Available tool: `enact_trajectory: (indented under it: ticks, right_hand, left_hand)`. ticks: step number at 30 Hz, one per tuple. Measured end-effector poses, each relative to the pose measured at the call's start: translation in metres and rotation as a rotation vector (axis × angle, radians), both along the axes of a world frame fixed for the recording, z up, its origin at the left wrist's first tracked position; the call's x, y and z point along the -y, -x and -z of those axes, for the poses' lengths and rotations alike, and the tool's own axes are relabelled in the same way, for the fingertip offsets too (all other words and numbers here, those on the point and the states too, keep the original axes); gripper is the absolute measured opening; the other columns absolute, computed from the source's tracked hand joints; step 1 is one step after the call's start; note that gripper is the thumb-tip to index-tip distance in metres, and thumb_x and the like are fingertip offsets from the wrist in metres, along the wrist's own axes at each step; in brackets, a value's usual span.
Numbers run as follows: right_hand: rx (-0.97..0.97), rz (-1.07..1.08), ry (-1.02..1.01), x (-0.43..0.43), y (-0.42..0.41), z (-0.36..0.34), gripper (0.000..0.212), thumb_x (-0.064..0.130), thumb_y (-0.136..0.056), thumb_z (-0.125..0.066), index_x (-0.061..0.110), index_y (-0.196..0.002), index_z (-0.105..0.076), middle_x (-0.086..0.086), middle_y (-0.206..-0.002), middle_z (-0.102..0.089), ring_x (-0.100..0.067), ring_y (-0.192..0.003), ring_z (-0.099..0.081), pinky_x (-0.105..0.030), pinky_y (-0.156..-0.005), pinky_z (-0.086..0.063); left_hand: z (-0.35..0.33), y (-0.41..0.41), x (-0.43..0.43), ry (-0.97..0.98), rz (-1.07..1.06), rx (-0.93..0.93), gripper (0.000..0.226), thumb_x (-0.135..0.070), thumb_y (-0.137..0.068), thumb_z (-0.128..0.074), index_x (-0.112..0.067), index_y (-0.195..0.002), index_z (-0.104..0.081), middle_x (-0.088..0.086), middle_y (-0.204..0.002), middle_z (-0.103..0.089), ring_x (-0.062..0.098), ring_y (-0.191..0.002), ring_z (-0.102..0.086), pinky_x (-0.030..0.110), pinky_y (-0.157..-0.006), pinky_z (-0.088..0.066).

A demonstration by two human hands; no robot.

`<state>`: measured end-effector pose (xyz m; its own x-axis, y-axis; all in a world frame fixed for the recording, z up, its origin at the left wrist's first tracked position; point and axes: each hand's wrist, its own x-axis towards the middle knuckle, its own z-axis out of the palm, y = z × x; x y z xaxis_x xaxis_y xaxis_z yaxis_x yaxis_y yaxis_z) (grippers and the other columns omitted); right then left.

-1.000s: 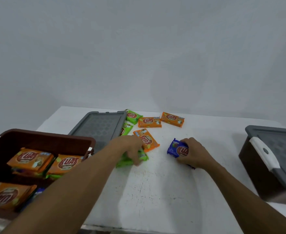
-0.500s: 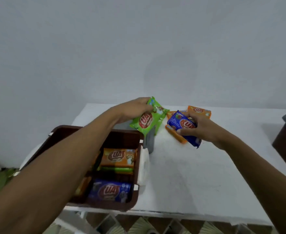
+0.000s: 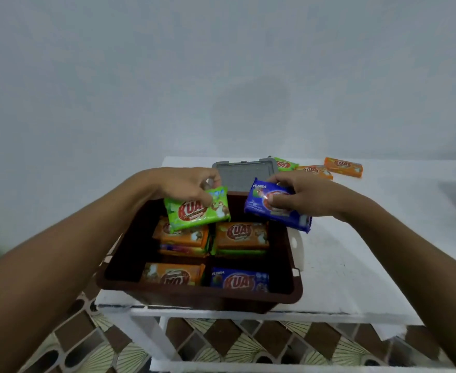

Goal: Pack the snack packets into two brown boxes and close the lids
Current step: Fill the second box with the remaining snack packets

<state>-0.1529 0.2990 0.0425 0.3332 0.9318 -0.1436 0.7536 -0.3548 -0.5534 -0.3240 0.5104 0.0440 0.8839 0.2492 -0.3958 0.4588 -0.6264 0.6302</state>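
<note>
Hovering above the open brown box (image 3: pixel 194 293), the left hand (image 3: pixel 186 184) pinches a green packet (image 3: pixel 194 214) by its far edge; the right hand (image 3: pixel 310 196) grips a blue packet (image 3: pixel 258 204). Both look light, crinkly and slippery, so edge pinches should suffice.

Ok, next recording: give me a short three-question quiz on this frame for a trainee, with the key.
1. True or false: the left hand holds a green packet over the open brown box.
2. What colour is the packet that the right hand pinches? A) orange B) blue C) green
3. Fill in: the grey lid lies flat on the white table, ____ the box as seen from the person.

Key
1. True.
2. B: it is the blue packet, held over the box's right rim.
3. Behind (on its far side).
</note>
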Motion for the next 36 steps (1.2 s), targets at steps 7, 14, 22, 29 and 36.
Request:
enact_trajectory:
  ticks: [7,14,22,29,36]
  right_hand:
    - [0.166,-0.32,0.211,-0.028,0.049,-0.006,0.032,0.031,-0.092,-0.061,0.027,-0.124,-0.054,0.007,-0.116,-0.062,-0.011,-0.101,-0.063,-0.026,-0.076,-0.057]
    - [0.365,-0.469,0.419,-0.03,0.076,0.041,0.038,0.027,-0.093,-0.06,0.024,-0.131,-0.055,-0.003,-0.124,-0.059,-0.019,-0.108,-0.058,-0.031,-0.086,-0.051]
    - [0.496,-0.504,0.323,-0.021,0.078,0.054,0.037,0.033,-0.092,-0.06,0.029,-0.129,-0.056,0.002,-0.121,-0.06,-0.017,-0.11,-0.055,-0.032,-0.086,-0.049]
    - [0.486,-0.554,0.219,-0.013,0.074,0.051,0.034,0.032,-0.095,-0.056,0.029,-0.128,-0.057,0.004,-0.123,-0.059,-0.015,-0.112,-0.054,-0.032,-0.089,-0.049]
    - [0.258,-0.161,-0.389,0.013,-0.002,0.03,0.016,0.011,-0.09,-0.059,0.022,-0.094,-0.07,0.014,-0.089,-0.069,0.004,-0.079,-0.058,-0.011,-0.067,-0.043]
  left_hand:
    - [0.026,0.042,-0.009,0.042,0.28,-0.172,0.031,-0.005,-0.085,-0.072,-0.015,-0.107,-0.051,0.018,-0.098,-0.071,0.02,-0.08,-0.064,0.031,-0.068,-0.051]
    - [0.054,0.056,0.002,-0.166,0.358,-0.255,0.03,-0.012,-0.081,-0.076,-0.019,-0.105,-0.06,0.001,-0.106,-0.065,0.017,-0.094,-0.064,0.022,-0.071,-0.051]
    - [0.057,0.062,0.001,-0.303,0.393,-0.302,0.036,-0.017,-0.084,-0.074,-0.024,-0.117,-0.062,-0.009,-0.106,-0.066,0.01,-0.095,-0.062,0.023,-0.077,-0.05]
    - [0.051,0.055,0.002,-0.335,0.414,-0.395,0.033,-0.023,-0.082,-0.076,-0.031,-0.112,-0.066,-0.009,-0.108,-0.067,0.009,-0.094,-0.061,0.028,-0.081,-0.053]
    - [0.02,0.006,0.026,-0.45,0.346,0.076,0.014,-0.03,-0.093,-0.061,-0.031,-0.106,-0.066,-0.012,-0.086,-0.066,0.003,-0.074,-0.061,0.028,-0.07,-0.052]
